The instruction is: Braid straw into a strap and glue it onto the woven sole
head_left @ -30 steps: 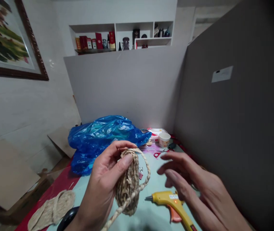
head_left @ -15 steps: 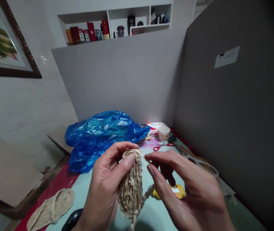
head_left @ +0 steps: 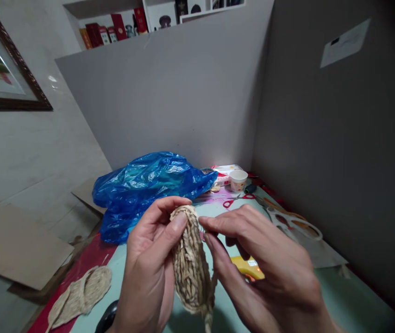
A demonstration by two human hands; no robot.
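Observation:
A small oval sole of coiled straw braid (head_left: 191,263) stands tilted up before me. My left hand (head_left: 157,254) grips it from the left, thumb on its face and fingers behind its top end. The loose braid tail (head_left: 209,319) hangs from its lower right. At the upper right edge of the sole, my right hand (head_left: 260,259) has thumb and index finger pinched together; whatever lies between them is too small to make out. A finished-looking woven straw slipper (head_left: 82,293) lies on the table at the left.
A blue plastic bag (head_left: 152,185) lies behind my hands. Beyond are red-handled scissors (head_left: 238,200) and a white cup (head_left: 238,179). A yellow tool (head_left: 246,266) sits partly behind my right hand, with white-handled scissors (head_left: 304,226) further right. Grey panels (head_left: 169,97) wall off the back and right.
The sole has turned slightly, showing more of its face. My right fingertips have come closer to its edge; the pale strand between them and the sole no longer shows. The view has tipped down.

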